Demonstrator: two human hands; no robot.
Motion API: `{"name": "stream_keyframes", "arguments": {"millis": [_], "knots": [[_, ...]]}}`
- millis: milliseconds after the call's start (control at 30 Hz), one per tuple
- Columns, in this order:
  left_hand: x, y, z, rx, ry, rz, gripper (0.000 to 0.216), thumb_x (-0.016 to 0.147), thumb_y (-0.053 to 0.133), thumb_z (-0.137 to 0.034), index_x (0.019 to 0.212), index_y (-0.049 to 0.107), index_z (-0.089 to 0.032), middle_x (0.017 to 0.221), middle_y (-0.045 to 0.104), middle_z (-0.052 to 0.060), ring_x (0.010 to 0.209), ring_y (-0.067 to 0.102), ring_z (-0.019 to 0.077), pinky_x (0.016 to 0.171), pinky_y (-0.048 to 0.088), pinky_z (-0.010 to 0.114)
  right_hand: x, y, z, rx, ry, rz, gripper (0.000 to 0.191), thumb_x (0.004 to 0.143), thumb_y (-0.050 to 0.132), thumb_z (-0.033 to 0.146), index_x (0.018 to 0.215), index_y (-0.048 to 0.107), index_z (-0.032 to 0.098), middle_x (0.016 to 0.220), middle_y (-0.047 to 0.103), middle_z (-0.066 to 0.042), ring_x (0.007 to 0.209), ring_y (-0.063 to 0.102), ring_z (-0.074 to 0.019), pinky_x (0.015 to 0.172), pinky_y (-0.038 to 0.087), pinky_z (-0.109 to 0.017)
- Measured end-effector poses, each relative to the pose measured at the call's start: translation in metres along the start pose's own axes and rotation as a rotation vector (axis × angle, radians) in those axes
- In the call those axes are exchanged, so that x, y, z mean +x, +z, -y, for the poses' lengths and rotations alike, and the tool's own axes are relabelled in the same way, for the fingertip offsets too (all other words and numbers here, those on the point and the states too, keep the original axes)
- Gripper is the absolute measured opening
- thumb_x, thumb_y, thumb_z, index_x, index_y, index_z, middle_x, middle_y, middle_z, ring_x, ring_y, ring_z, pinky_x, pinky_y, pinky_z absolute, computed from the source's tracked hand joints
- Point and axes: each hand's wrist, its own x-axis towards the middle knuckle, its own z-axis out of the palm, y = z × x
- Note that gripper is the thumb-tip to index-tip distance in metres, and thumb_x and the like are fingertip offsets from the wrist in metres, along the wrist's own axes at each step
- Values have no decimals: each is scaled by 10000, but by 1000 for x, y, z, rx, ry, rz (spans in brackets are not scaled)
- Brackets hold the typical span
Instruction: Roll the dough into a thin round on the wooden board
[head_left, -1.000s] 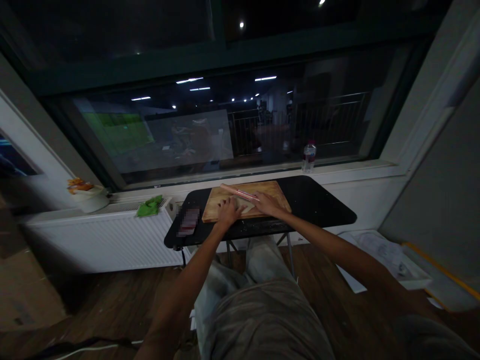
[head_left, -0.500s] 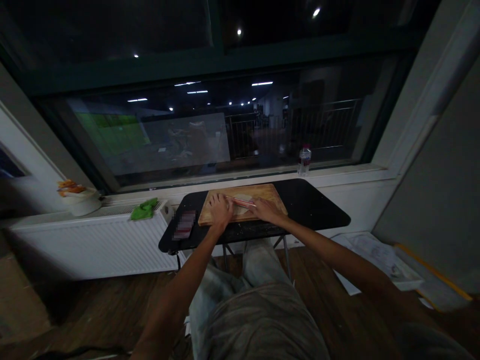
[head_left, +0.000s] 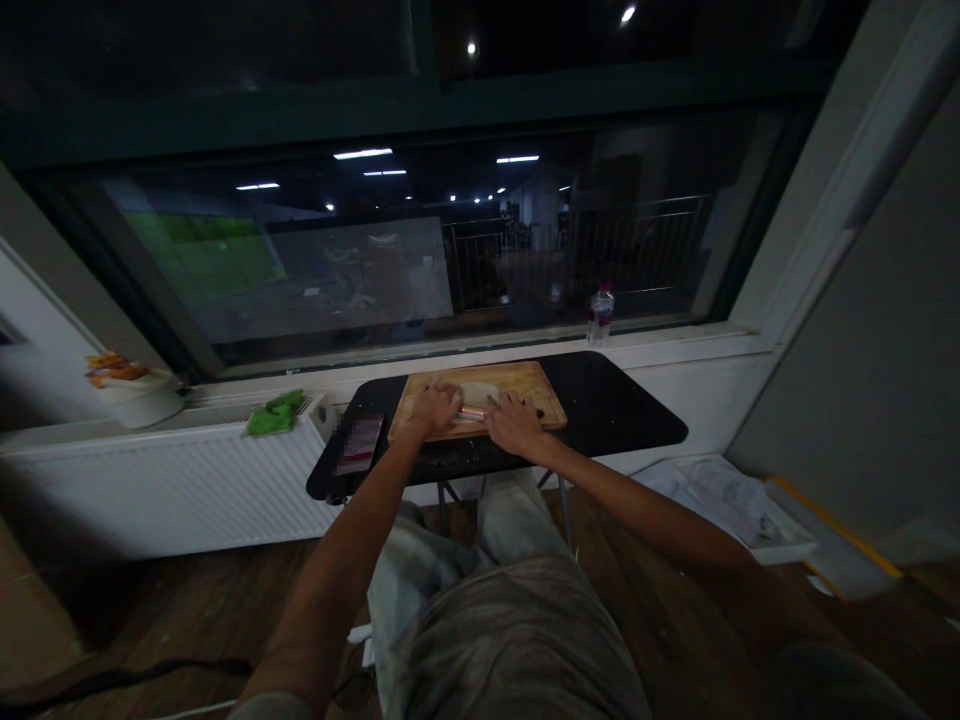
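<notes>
A wooden cutting board [head_left: 517,375] lies on the small black table, with a flat pale piece of dough [head_left: 478,391] on it. Across the board's near half runs a rolling pin [head_left: 472,412], its shiny reddish middle visible between my hands. My left hand [head_left: 435,407] is closed over the pin's left part. Over the right part my right hand [head_left: 516,424] is closed too, and a dark handle end sticks out beyond it. The dough shows mostly just behind the pin; its near edge is hidden.
A blurred-out flat item [head_left: 360,443] lies at the left of the black table [head_left: 630,405]. A water bottle [head_left: 601,315] stands on the windowsill. A green cloth [head_left: 274,412] and a white pot [head_left: 140,400] rest on the radiator [head_left: 187,490]. Papers [head_left: 724,495] lie low at right.
The rolling pin has turned from slanting to nearly level and moved toward me, and more dough shows behind it. Both hands moved with it. The view has shifted slightly.
</notes>
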Motion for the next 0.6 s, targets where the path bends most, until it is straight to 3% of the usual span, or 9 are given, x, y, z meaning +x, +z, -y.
{"name": "stream_keyframes", "arguments": {"millis": [167,400,600], "knots": [[-3,-2,11,7,12,-34,486,1089,493,-303,1528,699,-267,1664,645,119,1693,377,380,1353,321,599,9,5,-12,104,65,89,628,1208,306,473,1688,562,158,1811,451,-207,1656,440,-382,1315,391,-555],[4,10,12,36,-11,9,527,1157,326,-284,1557,663,-220,1673,646,116,1700,378,356,1379,287,570,10,11,-3,-7,54,4,586,1193,317,397,1497,729,113,1671,617,-232,1604,488,-383,1324,369,-560],[6,15,14,64,-7,1,510,1142,353,-256,1524,685,-189,1628,676,157,1638,471,367,1357,336,546,21,19,-1,35,232,-10,681,1179,311,417,1749,463,76,1839,373,-259,1698,321,-453,1334,279,-681]]}}
